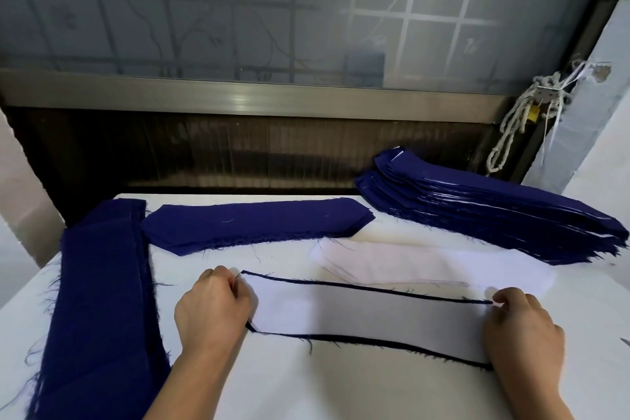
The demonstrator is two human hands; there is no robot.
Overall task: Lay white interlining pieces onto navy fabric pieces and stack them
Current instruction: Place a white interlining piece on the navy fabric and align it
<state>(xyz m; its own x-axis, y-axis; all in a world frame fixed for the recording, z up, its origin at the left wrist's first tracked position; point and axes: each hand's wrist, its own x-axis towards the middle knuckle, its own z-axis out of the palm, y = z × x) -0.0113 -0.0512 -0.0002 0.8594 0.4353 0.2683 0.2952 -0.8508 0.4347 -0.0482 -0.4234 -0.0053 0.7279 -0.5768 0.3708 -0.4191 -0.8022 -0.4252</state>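
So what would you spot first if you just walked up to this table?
The left hand and right hand pinch the ends of a white interlining piece lying on a navy piece, front middle. At the back right sits a tall stack of navy pieces.

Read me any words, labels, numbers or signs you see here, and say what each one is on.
None can be read. The navy fabric and the white interlining are plain, the window shows only a leaf and grid pattern, and the small yellow object by the rope is too small to tell.
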